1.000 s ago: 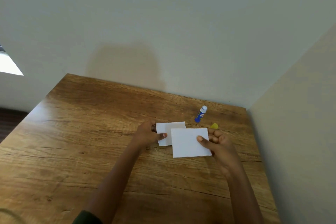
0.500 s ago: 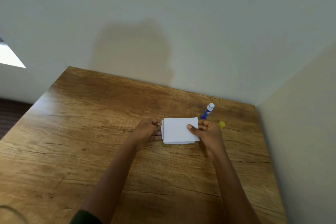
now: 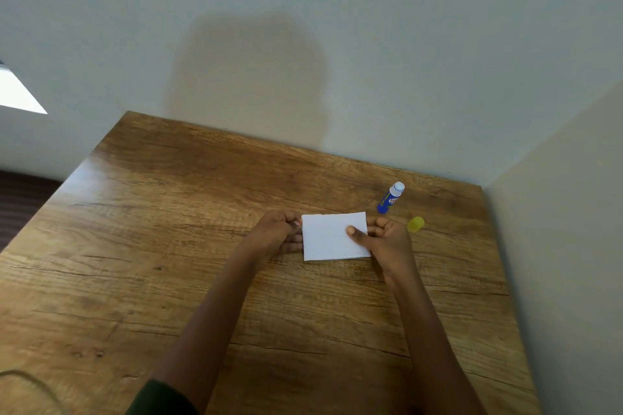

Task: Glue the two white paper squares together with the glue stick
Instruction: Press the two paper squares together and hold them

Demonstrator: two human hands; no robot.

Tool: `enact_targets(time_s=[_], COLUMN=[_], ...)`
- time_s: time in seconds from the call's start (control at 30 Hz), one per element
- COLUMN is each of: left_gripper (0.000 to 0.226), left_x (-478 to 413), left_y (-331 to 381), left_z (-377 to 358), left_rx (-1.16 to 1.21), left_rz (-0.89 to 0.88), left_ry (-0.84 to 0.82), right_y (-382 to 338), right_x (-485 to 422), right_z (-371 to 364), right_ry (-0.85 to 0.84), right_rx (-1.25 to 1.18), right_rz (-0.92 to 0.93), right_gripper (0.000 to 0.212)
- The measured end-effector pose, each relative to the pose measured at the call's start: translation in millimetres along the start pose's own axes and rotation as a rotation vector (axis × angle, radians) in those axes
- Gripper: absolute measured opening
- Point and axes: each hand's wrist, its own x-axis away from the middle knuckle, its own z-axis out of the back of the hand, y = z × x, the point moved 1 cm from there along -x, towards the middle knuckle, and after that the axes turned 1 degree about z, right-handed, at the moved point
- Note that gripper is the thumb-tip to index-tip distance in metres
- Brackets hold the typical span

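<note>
The two white paper squares (image 3: 328, 237) lie stacked one on the other on the wooden table (image 3: 168, 246), edges almost lined up, so only the top sheet shows fully. My left hand (image 3: 276, 234) holds the stack's left edge with its fingertips. At the right edge my right hand (image 3: 384, 239) grips it, thumb pressed on top of the paper. The blue glue stick (image 3: 390, 198) lies uncapped on the table just beyond my right hand, white tip pointing away. Its yellow cap (image 3: 415, 224) rests beside my right hand.
The table stands in a corner, with a wall (image 3: 303, 44) along its far edge and another wall (image 3: 573, 246) close on the right. The table's left edge drops off to a dark floor (image 3: 20, 205).
One second ago the sheets were offset, the top one lower right. My right hand slid it up and left onto the other; now they are squared and both hands pinch the edges.
</note>
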Motion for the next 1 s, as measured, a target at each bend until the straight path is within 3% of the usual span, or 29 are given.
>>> enact_targets(time_s=[0.6,0.67,0.8,1.0], left_gripper=[0.028,0.018,0.033,0.025], left_x=[2.6,0.3,-1.6,-1.6], left_y=[2.1,-0.5,-3.3,-3.7], left_z=[-0.1,-0.1,1.3,1.4], left_rx=[-0.007,0.007,0.0,-0.02], left_rz=[0.015,0.02,0.015,0.011], left_ry=[0.0,0.005,-0.018,-0.014], right_y=[-3.5,-3.3,-2.7,-2.2], right_x=[-3.1,-4.1,-5.8,-6.5], right_z=[-1.7,-1.9,-1.9,-3.4], right_ry=[0.054,0.062,0.076,0.078], right_rx=[0.181,0.213,0.251,0.292], right_rz=[0.05,0.059,0.071,0.09], right_gripper=[0.029,0.03,0.031,0.032])
